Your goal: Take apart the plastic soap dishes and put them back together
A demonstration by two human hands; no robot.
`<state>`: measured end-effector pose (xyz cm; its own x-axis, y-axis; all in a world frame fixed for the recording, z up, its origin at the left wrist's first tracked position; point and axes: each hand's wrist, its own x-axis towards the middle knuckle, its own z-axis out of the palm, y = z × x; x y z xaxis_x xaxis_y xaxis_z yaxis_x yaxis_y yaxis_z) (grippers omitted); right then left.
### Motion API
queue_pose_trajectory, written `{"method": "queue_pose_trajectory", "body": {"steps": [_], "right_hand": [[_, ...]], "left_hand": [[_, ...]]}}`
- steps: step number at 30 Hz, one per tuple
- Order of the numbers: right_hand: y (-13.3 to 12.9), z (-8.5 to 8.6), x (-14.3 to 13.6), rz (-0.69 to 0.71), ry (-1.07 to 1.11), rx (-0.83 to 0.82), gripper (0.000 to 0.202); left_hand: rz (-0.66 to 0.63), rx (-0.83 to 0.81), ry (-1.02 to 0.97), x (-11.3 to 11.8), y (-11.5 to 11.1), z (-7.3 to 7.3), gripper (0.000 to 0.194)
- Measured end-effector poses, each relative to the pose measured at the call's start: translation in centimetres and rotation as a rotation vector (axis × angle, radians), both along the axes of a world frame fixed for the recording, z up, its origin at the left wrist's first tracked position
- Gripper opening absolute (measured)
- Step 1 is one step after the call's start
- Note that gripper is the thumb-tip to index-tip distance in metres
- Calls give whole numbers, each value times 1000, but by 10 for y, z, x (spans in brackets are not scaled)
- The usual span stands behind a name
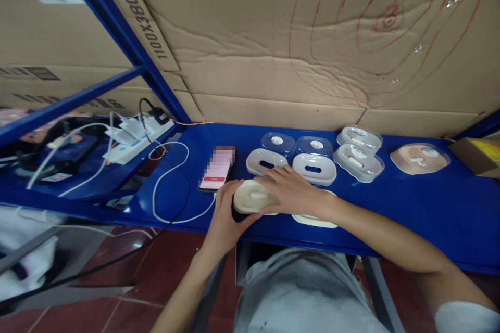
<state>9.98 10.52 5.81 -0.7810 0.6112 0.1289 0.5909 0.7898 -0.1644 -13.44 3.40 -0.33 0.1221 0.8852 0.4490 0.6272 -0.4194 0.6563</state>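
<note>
A cream oval plastic box (250, 195) with a pale raised bar in its middle sits near the front edge of the blue table. My left hand (225, 213) is closed round its left side, fingers at the back and thumb at the front. My right hand (287, 190) grips its right side, fingers over the far rim and thumb low at the front. Just behind are two white oval pieces, one left (258, 157) and one right (300, 169), each with a slot. Under my right forearm, a cream oval piece (318, 222) is partly hidden.
Clear plastic covers (269, 144) lie behind the white pieces. Clear-covered boxes (369, 166) and a pink box (406, 161) stand to the right, before an open carton (469, 156). A phone (216, 166) with a white cable (156, 192) lies left, near a power strip (128, 151).
</note>
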Motion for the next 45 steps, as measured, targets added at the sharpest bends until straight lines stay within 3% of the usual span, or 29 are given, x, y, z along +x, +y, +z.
{"method": "queue_pose_trajectory", "body": {"steps": [3, 9, 12, 16, 18, 21, 25, 28, 31, 34, 37, 41, 45], "right_hand": [[-1, -5, 0, 38, 37, -42, 101], [6, -13, 1, 69, 150, -158, 110], [9, -17, -1, 59, 207, -223, 101], [11, -21, -1, 110, 264, -302, 101], [12, -20, 0, 136, 278, -332, 94], [16, -13, 5, 138, 290, -361, 61], [21, -6, 6, 3, 281, -313, 56], [27, -12, 4, -111, 215, -187, 49], [33, -21, 3, -136, 161, -120, 41], [37, -20, 4, -184, 155, -83, 37], [34, -7, 5, -235, 183, -49, 38], [14, 9, 2, -60, 214, -71, 36], [-10, 5, -6, 93, 160, -56, 35]], "left_hand": [[-29, 76, 41, 6, -2, 2, 79], [-102, 89, -45, 10, -5, -1, 72], [-82, -47, -376, 11, -1, -6, 84], [-81, -345, -807, 14, 3, -4, 103], [-86, -477, -919, 16, 2, 2, 95], [-109, -625, -1022, 21, -3, 14, 70], [-16, -654, -1200, 29, -7, 22, 50], [117, -572, -1330, 33, -7, 23, 41], [192, -527, -1417, 34, -6, 24, 36], [145, -531, -1474, 34, -6, 25, 36], [72, -589, -1500, 35, -5, 25, 38], [39, -655, -1529, 37, -2, 22, 42], [-6, -638, -1530, 40, 0, 16, 48]]}}
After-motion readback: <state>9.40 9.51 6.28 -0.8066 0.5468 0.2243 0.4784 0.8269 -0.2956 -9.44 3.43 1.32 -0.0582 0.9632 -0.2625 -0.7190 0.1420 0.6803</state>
